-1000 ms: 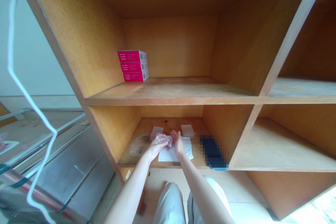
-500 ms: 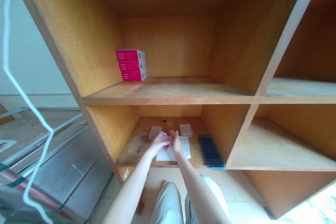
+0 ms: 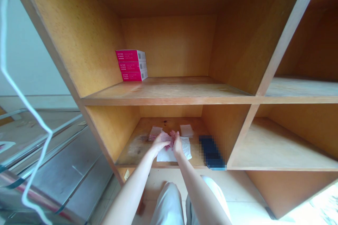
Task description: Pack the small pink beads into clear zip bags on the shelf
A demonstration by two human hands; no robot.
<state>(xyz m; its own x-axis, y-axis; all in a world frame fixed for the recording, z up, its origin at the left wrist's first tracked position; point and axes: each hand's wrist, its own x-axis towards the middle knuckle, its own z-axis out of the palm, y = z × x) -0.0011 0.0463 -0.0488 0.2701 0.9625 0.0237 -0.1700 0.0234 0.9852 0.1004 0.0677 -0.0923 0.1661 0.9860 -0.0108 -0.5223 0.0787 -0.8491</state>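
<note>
My left hand (image 3: 159, 143) and my right hand (image 3: 177, 145) meet in the lower left compartment of a wooden shelf unit (image 3: 169, 100). Between them they pinch a small clear plastic bag holding pink-red bits (image 3: 169, 140). Under the hands lies a white sheet or flat bag (image 3: 186, 149). A second small clear bag with pink contents (image 3: 154, 132) lies just behind my left hand, and a small white packet (image 3: 186, 130) lies behind my right hand.
A dark flat object (image 3: 212, 152), blurred out, lies at the right of the same compartment. A stack of pink boxes (image 3: 130, 65) stands at the upper shelf's back left. A metal surface (image 3: 52, 168) and a white cable (image 3: 23, 95) are at left. My knees show below.
The hands stay together on the small bag, with only slight finger shifts. The view has drifted a little.
</note>
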